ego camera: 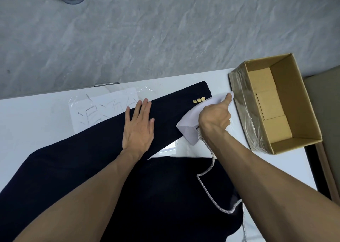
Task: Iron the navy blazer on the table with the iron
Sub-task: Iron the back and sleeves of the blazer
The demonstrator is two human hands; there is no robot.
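My blazer was navy with three gold buttons, the iron white, the surface white, the box brown, the floor marbled grey.

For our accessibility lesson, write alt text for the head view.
A right hand grips a white iron at the gold-buttoned cuff of a navy blazer on a table; the left hand presses flat on its sleeve. An open cardboard box stands nearby.
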